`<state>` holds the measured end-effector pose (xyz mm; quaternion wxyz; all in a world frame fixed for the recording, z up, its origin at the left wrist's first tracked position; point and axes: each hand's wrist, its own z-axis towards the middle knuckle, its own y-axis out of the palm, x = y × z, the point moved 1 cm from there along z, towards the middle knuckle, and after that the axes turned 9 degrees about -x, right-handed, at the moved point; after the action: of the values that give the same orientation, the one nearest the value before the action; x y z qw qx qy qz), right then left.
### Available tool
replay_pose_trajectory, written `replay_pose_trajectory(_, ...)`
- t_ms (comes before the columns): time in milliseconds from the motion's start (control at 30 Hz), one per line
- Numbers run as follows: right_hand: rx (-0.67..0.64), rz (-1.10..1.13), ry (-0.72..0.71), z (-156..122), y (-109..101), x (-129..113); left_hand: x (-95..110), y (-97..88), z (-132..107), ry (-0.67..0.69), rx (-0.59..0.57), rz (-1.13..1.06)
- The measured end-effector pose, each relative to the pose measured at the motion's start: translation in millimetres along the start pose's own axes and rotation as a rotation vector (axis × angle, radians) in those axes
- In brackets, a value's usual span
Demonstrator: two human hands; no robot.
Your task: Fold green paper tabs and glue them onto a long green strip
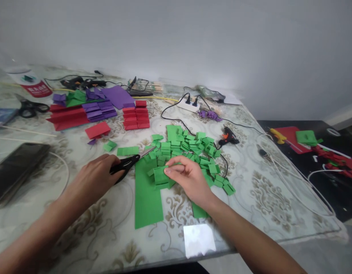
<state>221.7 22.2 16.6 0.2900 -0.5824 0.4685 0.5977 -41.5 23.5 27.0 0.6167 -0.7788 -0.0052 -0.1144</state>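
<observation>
My left hand [100, 173] is closed around the black handles of a pair of scissors [127, 163], whose blades point right toward the green paper. Between thumb and fingers, my right hand [189, 177] pinches a folded green paper piece [161, 176]. Behind and around it spreads a heap of small folded green papers [190, 146]. A larger green sheet [147, 207] lies flat beneath, partly covered by the heap. To the left of the heap rests a green strip [127, 151], just beyond the scissors.
Red folded papers [136, 116] and purple folded papers [99, 110] lie toward the back left. A phone [19, 167], second scissors [30, 107] and a bottle [33, 83] stand or lie at left. A glue gun [229, 136] and corded power strip [189, 104] sit beyond the heap.
</observation>
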Motion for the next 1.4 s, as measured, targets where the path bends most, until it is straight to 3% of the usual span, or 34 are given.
replay_pose_trajectory(133, -0.011, -0.025, 0.025, -1.3, 4.1, 1.1, -0.3, 3.7, -0.2, 0.037, 0.088, -0.091)
replay_pose_trajectory(233, -0.021, -0.035, 0.027, -2.2, 7.4, 3.0, 12.8, 2.8, -6.5, 0.127, 0.181, -0.277)
replay_pose_trajectory(300, -0.029, -0.035, 0.024, -3.8, 10.1, 4.9, 25.3, 5.2, -12.0, 0.286, 0.124, -0.499)
replay_pose_trajectory(367, -0.036, -0.036, 0.022, -6.1, 13.1, 6.7, 35.7, 10.9, -16.6, 0.361, 0.031, -0.654)
replay_pose_trajectory(500, -0.058, -0.043, 0.017, -9.3, 17.7, 9.7, 44.5, 25.8, -19.8, 0.37, -0.035, -0.877)
replay_pose_trajectory(667, -0.092, -0.018, -0.034, -7.3, 18.3, 13.0, 44.5, 34.0, -19.0, 0.354, -0.024, -1.11)
replay_pose_trajectory(800, -0.102, -0.054, -0.071, -6.4, 16.4, 11.0, 45.2, 27.6, -21.0, 0.412, -0.017, -1.074)
replay_pose_trajectory(967, -0.077, -0.103, 0.003, -9.1, 13.2, 3.7, 45.3, 17.4, -24.9, 0.452, -0.072, -1.018)
replay_pose_trajectory(1200, -0.099, -0.066, -0.04, -7.2, 15.9, 7.8, 44.7, 28.3, -21.7, 0.55, 0.098, -0.917)
replay_pose_trajectory(1400, -0.107, -0.067, -0.056, -5.6, 15.5, 14.9, 45.1, 33.0, -20.0, 0.418, 0.023, -1.052)
